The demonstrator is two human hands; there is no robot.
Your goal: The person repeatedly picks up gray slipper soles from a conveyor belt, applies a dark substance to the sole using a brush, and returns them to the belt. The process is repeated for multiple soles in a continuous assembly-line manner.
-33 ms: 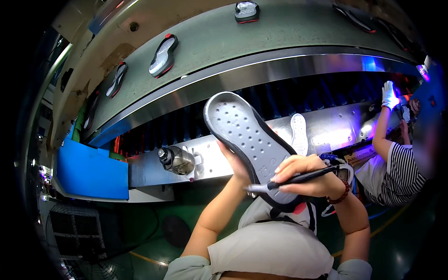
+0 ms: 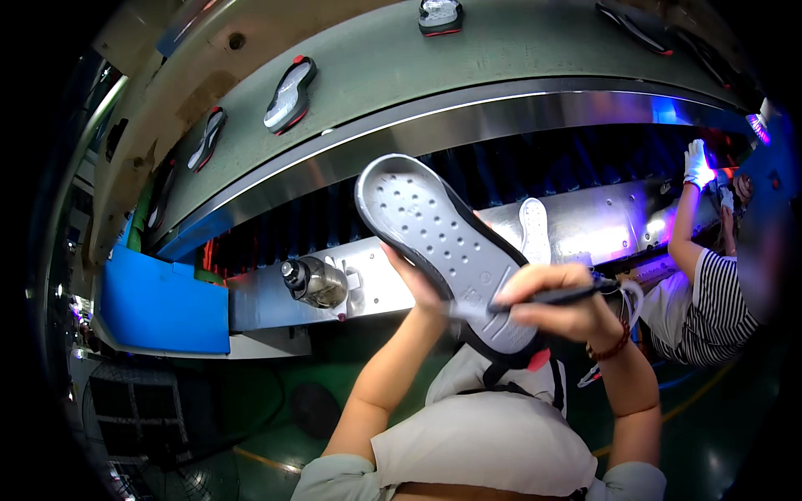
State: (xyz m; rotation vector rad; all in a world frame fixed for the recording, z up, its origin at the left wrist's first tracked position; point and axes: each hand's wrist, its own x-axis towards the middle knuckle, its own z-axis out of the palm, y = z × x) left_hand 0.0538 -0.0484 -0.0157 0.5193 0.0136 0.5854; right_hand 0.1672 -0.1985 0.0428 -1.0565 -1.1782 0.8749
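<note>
One grey shoe sole, held up in front of the bench | left hand: curled round its left edge, gripping | right hand: closed on a black pen-like tool, tip blurred, over the sole | bottle and white sole on bench

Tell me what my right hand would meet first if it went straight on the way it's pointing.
Your right hand, holding a black pen-like tool, points leftward, so probably the gray sole first; depth is unclear, so it may already be touching.
</note>
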